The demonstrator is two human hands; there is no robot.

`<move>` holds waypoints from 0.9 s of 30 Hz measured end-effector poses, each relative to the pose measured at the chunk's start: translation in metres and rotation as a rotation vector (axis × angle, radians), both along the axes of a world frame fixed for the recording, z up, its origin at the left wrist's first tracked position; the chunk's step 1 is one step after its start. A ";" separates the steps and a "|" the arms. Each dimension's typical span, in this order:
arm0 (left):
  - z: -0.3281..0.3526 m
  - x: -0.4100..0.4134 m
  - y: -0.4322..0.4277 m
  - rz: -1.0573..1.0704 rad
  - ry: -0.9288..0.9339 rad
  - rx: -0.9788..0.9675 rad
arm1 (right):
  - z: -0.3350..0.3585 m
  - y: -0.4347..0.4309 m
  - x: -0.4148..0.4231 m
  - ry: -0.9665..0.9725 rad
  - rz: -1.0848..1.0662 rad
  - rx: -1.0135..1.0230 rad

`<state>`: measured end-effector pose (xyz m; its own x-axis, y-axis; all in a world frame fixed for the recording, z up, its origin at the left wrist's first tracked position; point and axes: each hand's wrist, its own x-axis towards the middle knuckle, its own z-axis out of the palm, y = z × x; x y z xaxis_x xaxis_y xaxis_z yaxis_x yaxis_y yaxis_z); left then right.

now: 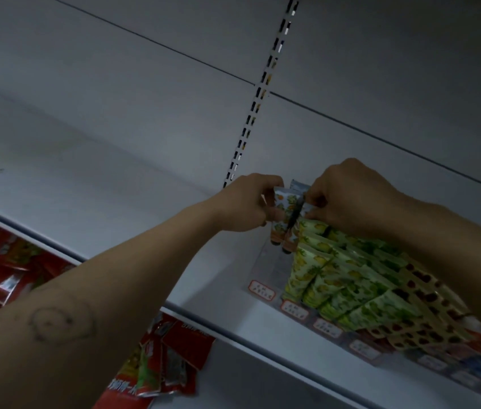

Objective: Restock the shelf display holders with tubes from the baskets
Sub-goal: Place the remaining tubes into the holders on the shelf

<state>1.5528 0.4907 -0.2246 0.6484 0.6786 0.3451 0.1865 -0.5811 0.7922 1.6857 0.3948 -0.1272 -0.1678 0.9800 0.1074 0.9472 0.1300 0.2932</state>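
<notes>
My left hand (248, 205) grips a tube with an orange fruit print (281, 215), held upright with its dark cap down over the back end of a clear display holder (266, 270). My right hand (351, 196) pinches the top of a second similar tube (298, 208) right beside it. Both tubes hang above the holder's leftmost lane, which looks bare in front. To the right, rows of green-printed tubes (331, 278) and red-printed tubes (422, 293) fill the neighbouring lanes. No basket is in view.
The holder stands on a white shelf (115, 214) whose left stretch is bare. Price labels (261, 289) line the holder's front. Red snack packets (162, 358) lie on the shelf below. A slotted upright (258, 93) runs up the back panel.
</notes>
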 end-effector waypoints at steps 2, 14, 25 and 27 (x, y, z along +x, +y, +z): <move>0.001 0.002 -0.001 0.022 0.032 0.079 | 0.001 0.002 0.000 0.018 -0.016 0.008; 0.004 0.007 -0.011 0.102 0.117 0.273 | -0.005 -0.021 0.001 0.360 -0.210 0.225; 0.037 -0.052 -0.078 0.280 0.554 0.420 | -0.007 -0.111 -0.005 0.364 -0.188 0.284; 0.037 -0.053 -0.109 0.254 0.583 0.481 | -0.013 -0.127 -0.012 0.376 -0.125 0.305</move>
<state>1.4998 0.3813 -0.1875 0.6600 0.6927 0.2908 0.6663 -0.7185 0.1993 1.6738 0.2677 -0.1406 0.0540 0.9045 0.4231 0.9975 -0.0295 -0.0643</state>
